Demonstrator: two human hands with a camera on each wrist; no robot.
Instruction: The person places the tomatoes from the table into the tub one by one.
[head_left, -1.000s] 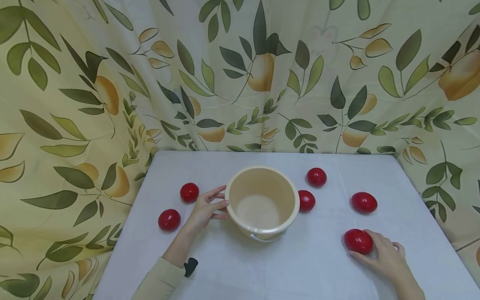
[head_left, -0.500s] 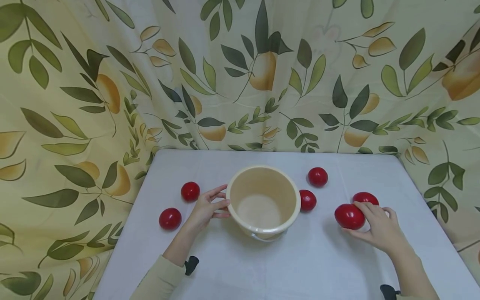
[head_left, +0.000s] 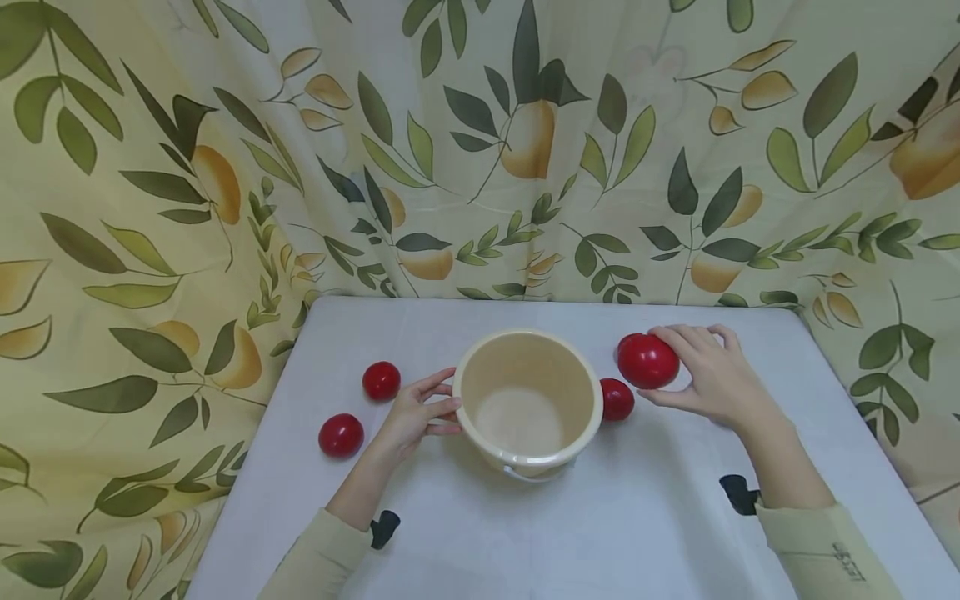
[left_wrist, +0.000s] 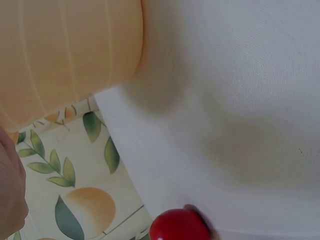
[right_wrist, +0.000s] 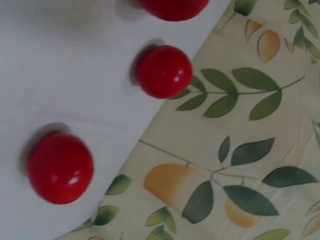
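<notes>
A cream bucket (head_left: 525,408) stands upright in the middle of the head view, its inside bare and its white handle hanging at the front. My left hand (head_left: 408,421) touches its left side, fairly straight fingers right at the rim. To the right of the bucket, my right hand (head_left: 705,371) grips a glossy red egg-shaped ball (head_left: 648,361) between thumb and fingers. Another red ball (head_left: 625,340) is mostly hidden behind it. One more red ball (head_left: 617,400) shows beside the bucket's right wall. The left wrist view catches the bucket's ribbed side (left_wrist: 65,55).
Two red balls, an upper one (head_left: 381,381) and a lower one (head_left: 341,436), lie left of the left hand. Everything rests on a white-covered table (head_left: 540,533). A leaf-and-fruit patterned curtain (head_left: 480,167) hangs behind and along the sides.
My right hand has lifted a red ball from the table's right front and carried it up and left toward the bucket. It now covers another ball at the right. The left hand stays at the bucket.
</notes>
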